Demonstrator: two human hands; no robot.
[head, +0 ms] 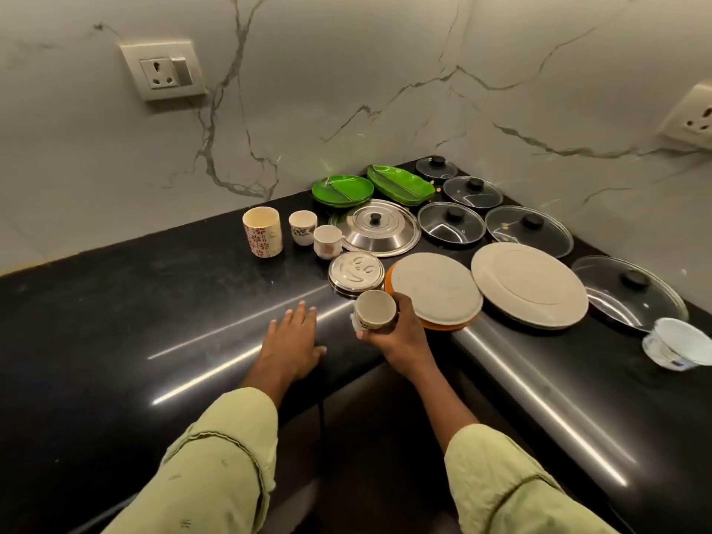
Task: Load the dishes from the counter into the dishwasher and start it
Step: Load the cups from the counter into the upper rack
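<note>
Right hand (402, 335) holds small cup (375, 310) at the counter (135, 321) corner.
Fingers curled round cup wall, mouth up, slightly tilted; left hand (291, 341) at cup's 9 o'clock, fingers straight, flat on counter, holding nothing; embossed steel lid (356, 272) at 11 o'clock, near; beige plate (435, 292) at 2 o'clock; floral tumbler (262, 237) at 10 o'clock, well apart.

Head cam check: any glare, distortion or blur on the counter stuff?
Head view: bright specular streaks along the rounded edge of the black counter; wide-angle bend curves counter and wall lines; glass lids show mostly as rims and reflections; faint green flare above the green plates; cup in the right hand reads sharp, no obvious motion blur.
</note>
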